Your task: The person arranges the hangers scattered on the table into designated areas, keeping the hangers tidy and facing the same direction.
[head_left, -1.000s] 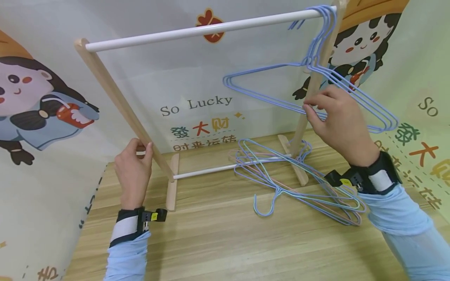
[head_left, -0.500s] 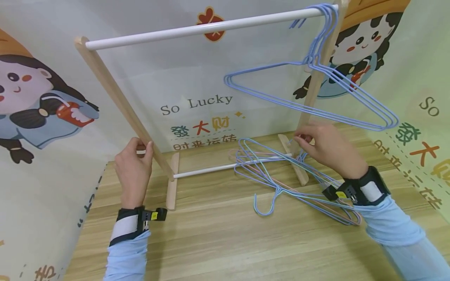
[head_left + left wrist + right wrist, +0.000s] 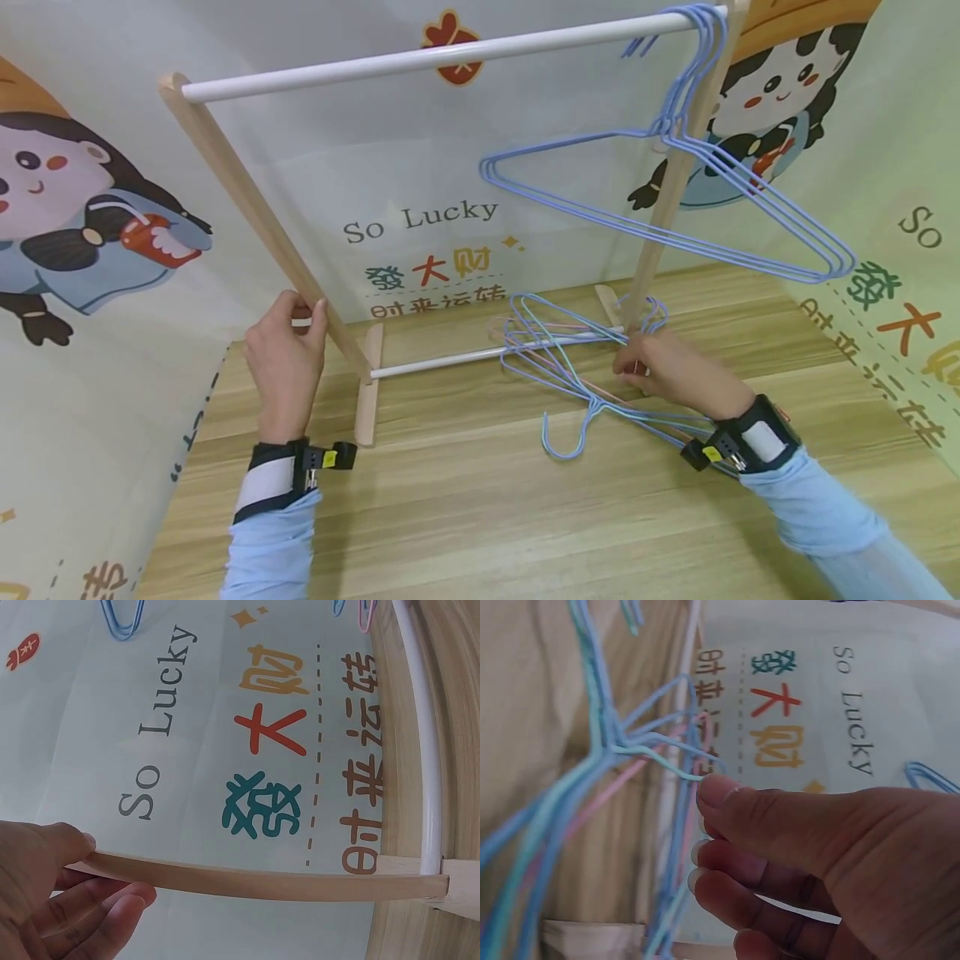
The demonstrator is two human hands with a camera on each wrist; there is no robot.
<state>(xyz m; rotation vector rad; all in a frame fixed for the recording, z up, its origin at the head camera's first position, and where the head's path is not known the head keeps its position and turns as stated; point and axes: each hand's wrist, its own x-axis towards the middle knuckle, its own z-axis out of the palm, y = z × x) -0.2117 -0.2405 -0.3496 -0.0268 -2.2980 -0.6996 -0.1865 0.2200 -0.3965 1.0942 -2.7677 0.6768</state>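
Observation:
My left hand (image 3: pixel 288 367) holds the left wooden post (image 3: pixel 247 192) of a clothes rack. In the left wrist view the thumb lies on one side of this post and the fingers on the other. Over a loose pile of thin blue, mint green and pink clothes hangers (image 3: pixel 594 405) on the table is my right hand (image 3: pixel 678 375), fingers loosely bent. The right wrist view shows the thumb near the hangers (image 3: pixel 607 750), with a gap between thumb and fingers. Several blue hangers (image 3: pixel 670 125) hang together at the right end of the white top rail (image 3: pixel 450 57).
A lower white rail (image 3: pixel 442 360) joins the two posts near the table, partly under the pile. The left wooden foot (image 3: pixel 367 392) stands on the wood-grain tabletop (image 3: pixel 480 533). Behind the rack is a printed backdrop (image 3: pixel 352 158) with cartoon figures and lettering.
My right hand has moved down from the hanging hangers to the pile on the table. The hanging hangers stay on the rail. My left hand remains on the post.

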